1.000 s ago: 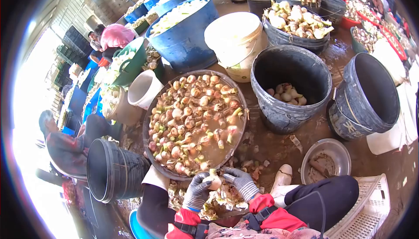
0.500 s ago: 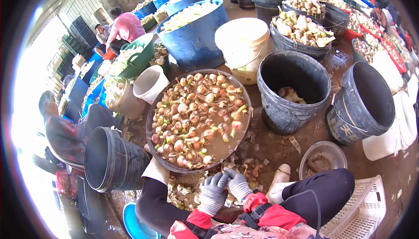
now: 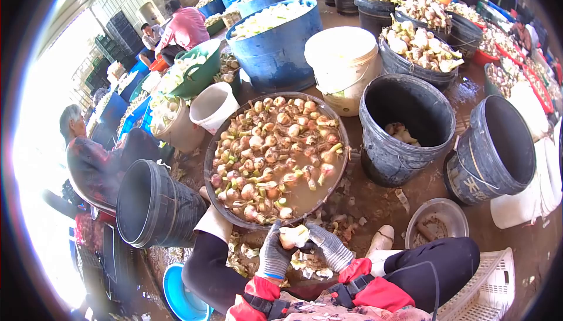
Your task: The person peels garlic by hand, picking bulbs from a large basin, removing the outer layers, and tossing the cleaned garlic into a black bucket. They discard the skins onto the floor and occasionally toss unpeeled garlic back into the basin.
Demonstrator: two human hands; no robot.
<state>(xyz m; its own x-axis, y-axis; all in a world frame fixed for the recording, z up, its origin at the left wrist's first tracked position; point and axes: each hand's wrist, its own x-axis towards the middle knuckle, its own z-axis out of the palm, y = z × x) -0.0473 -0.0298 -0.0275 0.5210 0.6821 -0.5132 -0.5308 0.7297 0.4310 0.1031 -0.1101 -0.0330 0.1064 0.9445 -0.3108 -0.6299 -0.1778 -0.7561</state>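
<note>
Both my hands wear grey knit gloves with red sleeve covers. My left hand (image 3: 273, 253) grips a pale, partly peeled bulb (image 3: 291, 237) just below the near rim of a big round basin (image 3: 343, 165). My right hand (image 3: 328, 245) is closed on the same bulb from the right, pulling at its skin. The basin holds murky water and several pinkish bulbs with green stalks. Peelings (image 3: 311, 268) lie heaped on the ground under my hands.
A dark bucket (image 3: 378, 145) with a few peeled bulbs stands right of the basin, another dark bucket (image 3: 469, 174) beyond it, one tipped (image 3: 170, 212) at left. A metal bowl (image 3: 413, 227), white crate (image 3: 498, 291), white and blue tubs, and seated people at left surround me.
My hands lowered with fingers closed together over the peelings, then rose again toward the basin rim; the pale bulb shows between them once more. The view shifted slightly.
</note>
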